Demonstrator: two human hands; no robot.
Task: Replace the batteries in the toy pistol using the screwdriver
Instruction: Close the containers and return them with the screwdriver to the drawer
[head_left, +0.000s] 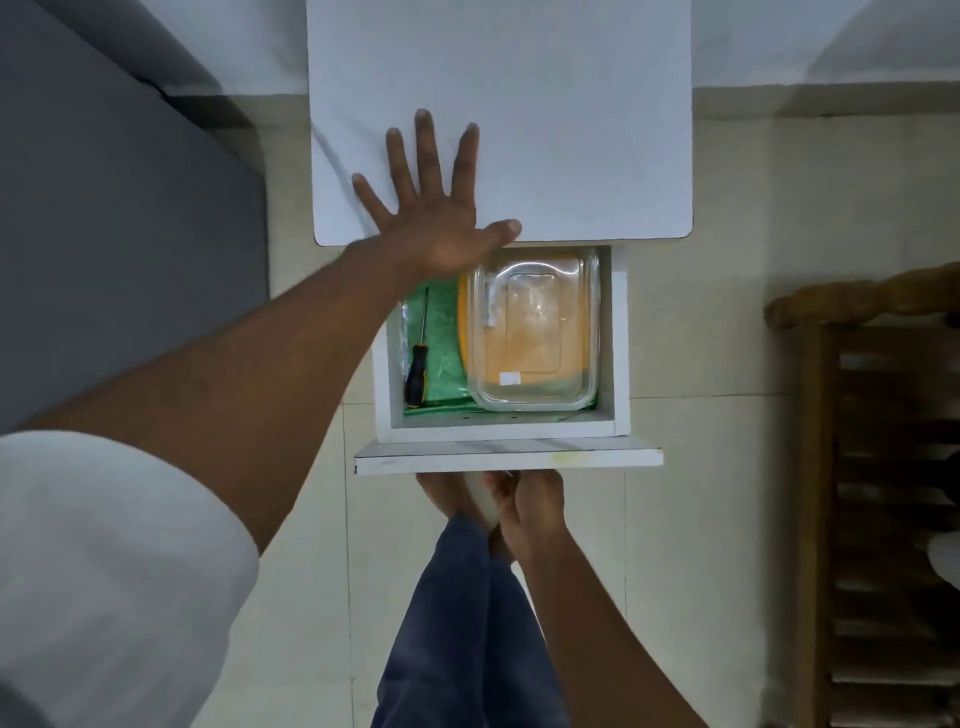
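1. step in hand: fetching the tool. the drawer (621, 332) stands pulled out from under the white tabletop (519, 104); judged from this, the task is at its start, and the toy pistol and batteries are not in view.
2. left hand (431, 208): lies flat on the tabletop, fingers spread wide, holding nothing. keep it there to steady the furniture against the pull.
3. right hand (530, 506): sits under the drawer front panel, fingers curled, apparently on a handle; the panel hides the contact, so the grip cannot be told for certain.
4. screwdriver (418, 358): lies along the left wall of the drawer, black-and-yellow handle toward the front panel, shaft pointing toward the tabletop.
5. advice: reach in beside the glass dish (537, 332), which fills the right of the drawer, and lift the screwdriver by its handle without nudging the dish.
6. writing: a small white sticker shows on the dish; nothing on it is readable. no brand is seen.
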